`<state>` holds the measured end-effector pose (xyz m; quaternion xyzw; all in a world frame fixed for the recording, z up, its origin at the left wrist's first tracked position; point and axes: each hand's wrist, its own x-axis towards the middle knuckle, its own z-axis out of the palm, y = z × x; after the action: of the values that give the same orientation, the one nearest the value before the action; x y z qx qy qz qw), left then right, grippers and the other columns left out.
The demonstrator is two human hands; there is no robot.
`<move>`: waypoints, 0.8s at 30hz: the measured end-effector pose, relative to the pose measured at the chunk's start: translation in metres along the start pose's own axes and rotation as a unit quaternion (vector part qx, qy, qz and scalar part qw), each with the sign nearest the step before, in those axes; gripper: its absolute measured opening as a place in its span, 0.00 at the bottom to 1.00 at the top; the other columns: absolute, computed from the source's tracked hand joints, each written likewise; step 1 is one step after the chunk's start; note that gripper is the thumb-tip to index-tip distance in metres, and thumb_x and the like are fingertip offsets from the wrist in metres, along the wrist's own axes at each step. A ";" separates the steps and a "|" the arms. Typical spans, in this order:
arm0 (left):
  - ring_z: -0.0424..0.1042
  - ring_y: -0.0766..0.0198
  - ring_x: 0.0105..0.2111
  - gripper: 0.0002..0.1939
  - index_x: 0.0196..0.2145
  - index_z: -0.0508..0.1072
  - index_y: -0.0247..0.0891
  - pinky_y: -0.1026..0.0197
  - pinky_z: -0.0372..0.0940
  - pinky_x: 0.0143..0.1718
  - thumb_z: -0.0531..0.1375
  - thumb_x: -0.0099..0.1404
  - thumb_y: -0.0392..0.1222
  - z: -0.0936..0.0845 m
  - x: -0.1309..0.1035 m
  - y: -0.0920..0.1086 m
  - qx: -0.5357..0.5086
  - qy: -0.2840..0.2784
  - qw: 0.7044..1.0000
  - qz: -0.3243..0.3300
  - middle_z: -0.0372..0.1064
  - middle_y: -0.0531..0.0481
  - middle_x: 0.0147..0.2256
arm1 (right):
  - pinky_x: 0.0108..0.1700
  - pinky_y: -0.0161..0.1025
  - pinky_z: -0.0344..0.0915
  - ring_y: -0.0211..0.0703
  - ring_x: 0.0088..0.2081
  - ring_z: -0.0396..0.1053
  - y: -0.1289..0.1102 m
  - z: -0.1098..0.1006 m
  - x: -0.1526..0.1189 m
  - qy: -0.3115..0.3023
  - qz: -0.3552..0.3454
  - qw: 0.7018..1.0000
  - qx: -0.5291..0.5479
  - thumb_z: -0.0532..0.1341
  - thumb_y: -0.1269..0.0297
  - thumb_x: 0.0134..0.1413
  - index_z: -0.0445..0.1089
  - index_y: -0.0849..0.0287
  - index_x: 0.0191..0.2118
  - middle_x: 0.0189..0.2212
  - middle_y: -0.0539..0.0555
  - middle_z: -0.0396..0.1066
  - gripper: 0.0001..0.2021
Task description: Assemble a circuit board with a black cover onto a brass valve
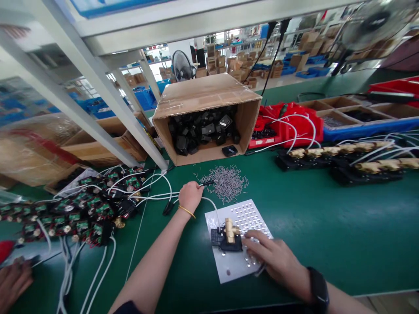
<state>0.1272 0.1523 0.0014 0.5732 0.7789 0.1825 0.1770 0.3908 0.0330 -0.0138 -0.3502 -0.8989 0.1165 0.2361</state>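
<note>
My left hand (190, 196) is closed round a white cable with a black connector (208, 183) sticking out to its right, beside a pile of small screws (229, 182). The cable's other end runs to a black module (229, 242) with a brass valve (231, 230) on top. The module lies on a white sheet (225, 269) dotted with small silvery round pieces (248, 216). My right hand (270, 253) is at the module's right side, fingertips near the brass valve; something thin and dark shows under its curled fingers, too blurred to name.
Behind the screws an open cardboard box (206, 93) holds black parts. Wired green-board assemblies (81, 209) crowd the left. Red bins (294, 126) and brass-topped units (343, 152) stand at the right. Another person's hand (15, 279) is at the lower left.
</note>
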 end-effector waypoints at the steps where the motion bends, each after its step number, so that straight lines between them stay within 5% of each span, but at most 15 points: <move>1: 0.71 0.52 0.36 0.10 0.23 0.72 0.38 0.56 0.62 0.37 0.60 0.55 0.47 0.003 0.001 0.002 0.013 0.005 1.000 -0.007 0.73 0.42 0.30 | 0.35 0.35 0.68 0.42 0.39 0.71 0.009 -0.002 0.006 0.028 0.059 0.997 0.029 0.47 0.73 0.61 0.68 0.58 0.45 0.41 0.57 0.71 0.15; 4: 0.71 0.51 0.36 0.09 0.24 0.71 0.37 0.56 0.62 0.36 0.61 0.55 0.46 0.015 0.004 0.003 0.030 0.014 0.999 -0.016 0.72 0.41 0.30 | 0.37 0.35 0.67 0.42 0.35 0.72 0.041 -0.008 0.038 0.034 0.254 0.965 0.052 0.52 0.67 0.59 0.70 0.58 0.36 0.33 0.54 0.73 0.09; 6: 0.71 0.53 0.35 0.08 0.25 0.70 0.38 0.57 0.61 0.36 0.59 0.57 0.44 0.020 0.005 0.003 0.022 0.016 1.000 -0.013 0.71 0.42 0.30 | 0.37 0.35 0.65 0.42 0.35 0.71 0.060 -0.008 0.065 -0.001 0.317 0.948 0.024 0.55 0.66 0.57 0.70 0.58 0.36 0.33 0.53 0.73 0.07; 12: 0.68 0.58 0.31 0.07 0.24 0.65 0.38 0.57 0.60 0.37 0.55 0.59 0.38 0.010 -0.010 0.001 -0.081 0.019 0.995 0.046 0.66 0.48 0.26 | 0.31 0.35 0.59 0.44 0.33 0.70 0.076 0.010 0.101 -0.050 0.349 0.935 -0.019 0.59 0.70 0.53 0.67 0.60 0.30 0.34 0.56 0.69 0.03; 18: 0.66 0.64 0.28 0.07 0.32 0.63 0.38 0.61 0.63 0.32 0.50 0.63 0.43 -0.007 -0.077 -0.019 -0.242 0.019 0.969 0.052 0.64 0.52 0.28 | 0.33 0.34 0.59 0.42 0.33 0.69 0.090 0.004 0.088 -0.045 0.345 0.938 0.016 0.55 0.69 0.58 0.65 0.60 0.33 0.33 0.55 0.69 0.04; 24: 0.68 0.68 0.25 0.16 0.37 0.69 0.32 0.64 0.63 0.30 0.62 0.53 0.45 0.008 -0.111 -0.030 -0.508 -0.114 0.847 -0.110 0.70 0.50 0.26 | 0.33 0.34 0.60 0.41 0.32 0.69 0.105 -0.007 0.075 -0.036 0.377 0.925 0.025 0.56 0.65 0.56 0.66 0.59 0.31 0.29 0.52 0.71 0.05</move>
<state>0.1368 0.0384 -0.0126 0.3307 0.6093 0.4655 0.5502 0.4069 0.1611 -0.0214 -0.6532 -0.7050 0.2316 0.1506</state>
